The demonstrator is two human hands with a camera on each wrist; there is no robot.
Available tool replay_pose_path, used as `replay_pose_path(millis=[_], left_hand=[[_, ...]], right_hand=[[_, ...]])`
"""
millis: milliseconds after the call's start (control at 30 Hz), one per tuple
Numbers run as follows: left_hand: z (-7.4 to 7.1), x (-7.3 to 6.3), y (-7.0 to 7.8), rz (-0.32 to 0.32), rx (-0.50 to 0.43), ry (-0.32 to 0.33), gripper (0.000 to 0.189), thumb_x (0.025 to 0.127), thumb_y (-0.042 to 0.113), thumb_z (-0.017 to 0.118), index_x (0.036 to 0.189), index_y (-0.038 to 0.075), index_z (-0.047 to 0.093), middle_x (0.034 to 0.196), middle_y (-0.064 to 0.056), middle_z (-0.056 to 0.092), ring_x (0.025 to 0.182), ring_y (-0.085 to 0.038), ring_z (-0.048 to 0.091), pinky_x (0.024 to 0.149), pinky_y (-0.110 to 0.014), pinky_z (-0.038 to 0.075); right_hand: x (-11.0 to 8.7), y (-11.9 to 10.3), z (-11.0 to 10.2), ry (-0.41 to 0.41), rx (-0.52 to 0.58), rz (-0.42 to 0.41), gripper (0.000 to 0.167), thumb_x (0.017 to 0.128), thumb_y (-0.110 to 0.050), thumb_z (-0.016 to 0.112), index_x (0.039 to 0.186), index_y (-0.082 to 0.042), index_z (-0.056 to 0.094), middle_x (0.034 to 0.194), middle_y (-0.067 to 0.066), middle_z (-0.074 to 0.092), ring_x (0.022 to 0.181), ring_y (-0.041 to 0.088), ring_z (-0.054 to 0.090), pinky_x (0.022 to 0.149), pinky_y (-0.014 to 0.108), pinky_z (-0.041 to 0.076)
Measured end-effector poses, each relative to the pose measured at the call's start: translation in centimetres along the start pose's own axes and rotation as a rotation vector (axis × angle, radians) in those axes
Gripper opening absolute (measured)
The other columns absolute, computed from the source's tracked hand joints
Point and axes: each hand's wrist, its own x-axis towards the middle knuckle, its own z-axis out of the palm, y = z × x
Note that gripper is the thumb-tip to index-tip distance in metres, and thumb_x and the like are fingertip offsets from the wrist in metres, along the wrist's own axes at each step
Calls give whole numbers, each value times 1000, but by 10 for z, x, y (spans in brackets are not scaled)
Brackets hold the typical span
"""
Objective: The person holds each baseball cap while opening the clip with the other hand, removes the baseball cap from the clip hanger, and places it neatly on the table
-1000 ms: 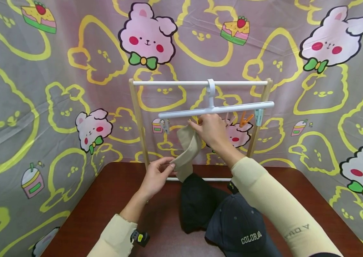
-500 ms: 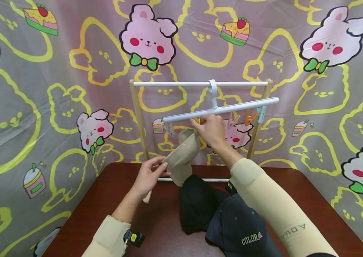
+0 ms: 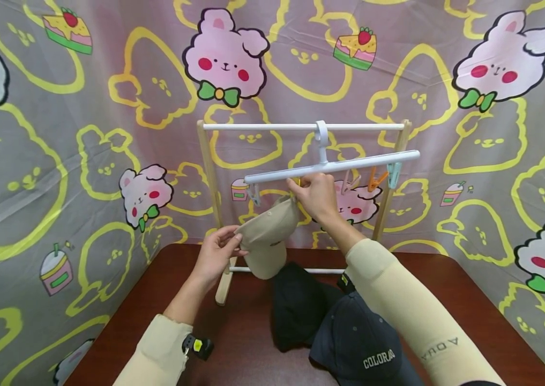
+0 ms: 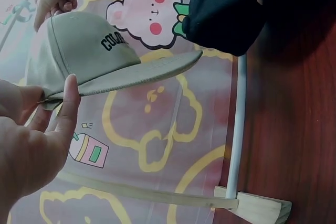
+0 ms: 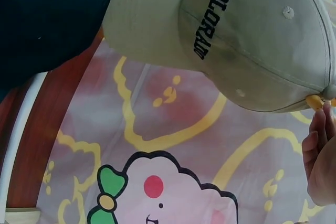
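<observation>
A beige cap [image 3: 272,230] with dark lettering hangs below the white hanger [image 3: 349,163], brim downward. My left hand [image 3: 215,254] pinches the cap's edge beside the brim, between thumb and fingers. Up at the crown's top, my right hand [image 3: 319,197] pinches a yellow clothespin [image 5: 315,102], which touches the cap by its top button. Whether its jaws bite the fabric is hard to see. The left wrist view shows the cap [image 4: 84,51] stretched between both hands.
A wooden rack with a white top rail [image 3: 262,127] carries the tilted hanger. Pink [image 3: 350,181], orange [image 3: 375,179], teal [image 3: 394,175] and grey [image 3: 254,193] clothespins hang from it. A black cap [image 3: 298,305] and a navy cap [image 3: 356,335] lie on the brown table [image 3: 248,343].
My left hand has moved left, drawing the cap's edge outward, so the crown and brim face the head camera more. The hanger has shifted slightly right and tilts more; my right hand stays at the clothespin.
</observation>
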Motion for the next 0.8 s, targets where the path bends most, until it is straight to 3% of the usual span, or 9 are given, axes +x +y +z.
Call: replay_pose_path(millis=[333, 800], left_hand=[[-6, 0, -1, 4, 22, 46, 31, 103, -2, 55, 133, -12, 58, 126, -31, 63, 94, -22, 70, 78, -36, 65], [-7, -4, -5, 7, 9, 53, 28, 103, -1, 56, 128, -12, 62, 114, -23, 68, 86, -18, 72, 77, -37, 65]], right_hand=[[-1, 0, 3, -21, 66, -62, 54, 90, -20, 79, 44, -12, 53, 40, -4, 45, 35, 7, 38, 33, 22, 25], [0, 2, 4, -8, 57, -64, 50, 91, -15, 75, 45, -11, 56, 41, -3, 47, 39, 13, 41, 38, 23, 26]])
